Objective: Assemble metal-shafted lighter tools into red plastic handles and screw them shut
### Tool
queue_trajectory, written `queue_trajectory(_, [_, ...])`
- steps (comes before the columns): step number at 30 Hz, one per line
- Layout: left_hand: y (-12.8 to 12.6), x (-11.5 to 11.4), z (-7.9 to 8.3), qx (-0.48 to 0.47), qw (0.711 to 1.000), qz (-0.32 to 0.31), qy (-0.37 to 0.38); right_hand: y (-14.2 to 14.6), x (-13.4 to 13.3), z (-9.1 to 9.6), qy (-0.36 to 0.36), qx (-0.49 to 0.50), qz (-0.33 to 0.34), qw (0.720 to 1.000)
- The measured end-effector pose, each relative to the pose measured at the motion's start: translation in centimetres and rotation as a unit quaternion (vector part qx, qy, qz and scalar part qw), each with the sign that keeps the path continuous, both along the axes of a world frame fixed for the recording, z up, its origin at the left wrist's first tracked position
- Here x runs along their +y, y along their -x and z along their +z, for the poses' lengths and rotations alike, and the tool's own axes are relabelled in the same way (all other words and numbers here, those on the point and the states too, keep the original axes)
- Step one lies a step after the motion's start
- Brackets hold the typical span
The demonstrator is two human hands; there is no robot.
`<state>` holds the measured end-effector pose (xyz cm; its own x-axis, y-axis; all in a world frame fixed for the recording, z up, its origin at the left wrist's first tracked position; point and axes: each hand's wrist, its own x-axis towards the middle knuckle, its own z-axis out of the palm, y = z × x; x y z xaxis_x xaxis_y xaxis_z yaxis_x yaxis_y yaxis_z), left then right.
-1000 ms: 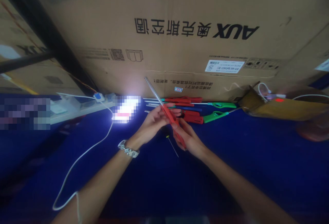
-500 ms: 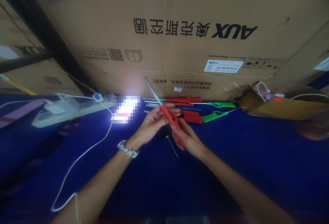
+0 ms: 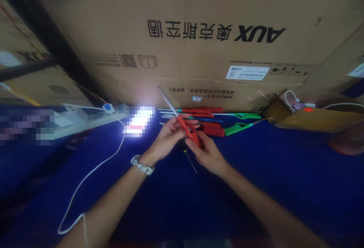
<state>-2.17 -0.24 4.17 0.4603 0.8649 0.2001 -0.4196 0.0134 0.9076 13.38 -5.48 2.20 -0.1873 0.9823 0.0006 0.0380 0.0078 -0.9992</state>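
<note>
Between my hands is a red long-necked lighter (image 3: 188, 128), its metal tube tilted up and to the left. My left hand (image 3: 170, 133) is closed around its upper handle, near the base of the tube. The lower end of the handle sits in my right hand (image 3: 209, 153), with the thumb laid along it. Below the hands a thin screwdriver (image 3: 191, 161) with a yellow end lies on the blue surface. Behind them lie several more lighters, among them a red one (image 3: 212, 129) and a green one (image 3: 238, 127).
A large cardboard box (image 3: 184, 58) stands across the back. To the left are a bright, blurred-out screen (image 3: 139, 122), a white power strip (image 3: 98, 119) and a white cable (image 3: 93, 170). A brown open carton (image 3: 318, 119) is at right.
My right hand has shifted its grip on the lighter: its thumb now lies further up along the handle, and the handle's lower end is more covered. The left hand stays nearly still.
</note>
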Motion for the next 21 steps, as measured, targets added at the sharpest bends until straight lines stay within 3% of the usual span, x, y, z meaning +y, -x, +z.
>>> queue_trajectory(3, [0.12,0.08,-0.01,0.002,1.000,-0.016,-0.003,-0.13,0.02,-0.02,-0.038,-0.010,-0.010,0.999])
queue_trajectory(8, [0.41,0.37,-0.31,0.009,0.999,-0.034,-0.022,-0.43,0.07,-0.09,-0.029,-0.024,0.014,0.999])
queue_trajectory(15, [0.54,0.44,-0.61,0.029,0.999,-0.030,-0.025,-0.84,0.02,0.00,-0.096,-0.140,-0.009,0.985])
queue_trajectory(21, [0.53,0.41,-0.60,0.059,0.996,-0.038,-0.061,-0.88,0.02,-0.02,-0.087,-0.147,0.002,0.985])
